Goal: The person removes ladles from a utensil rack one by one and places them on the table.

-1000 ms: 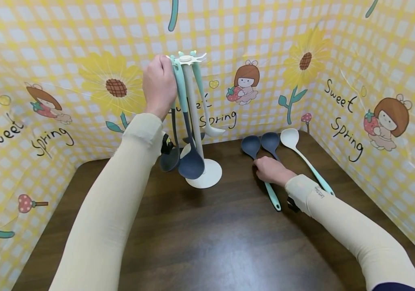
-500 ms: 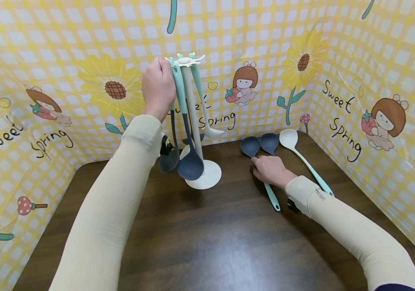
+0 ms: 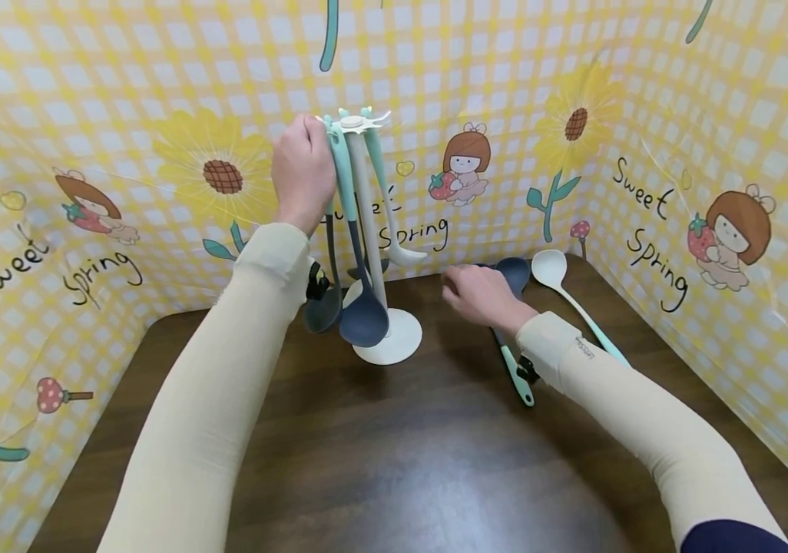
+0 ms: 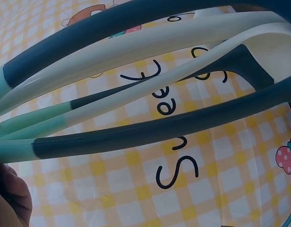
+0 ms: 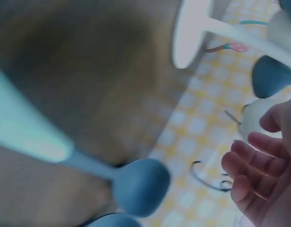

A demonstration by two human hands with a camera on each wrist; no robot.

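My left hand (image 3: 302, 165) grips at the top of a white utensil stand (image 3: 399, 349), fingers curled by a mint handle whose dark ladle (image 3: 322, 311) hangs below. Beside it hang another dark ladle (image 3: 364, 319) and a white ladle (image 3: 405, 255). In the left wrist view, fingertips (image 4: 15, 189) show just under a mint handle (image 4: 15, 149). My right hand (image 3: 480, 296) hovers over a dark ladle with a mint handle (image 3: 517, 376) on the table, covering most of its bowl. In the right wrist view its fingers (image 5: 259, 156) curl loosely around nothing.
A second dark ladle (image 3: 513, 273) and a white ladle (image 3: 550, 267) lie to the right on the brown table (image 3: 380, 453). Yellow checked cloth (image 3: 256, 84) with printed flowers and figures walls in the back and sides.
My right hand has let go of the dark ladle's handle and moved up and left, clear of it. The ladle stays on the table. My left hand keeps its place at the stand.
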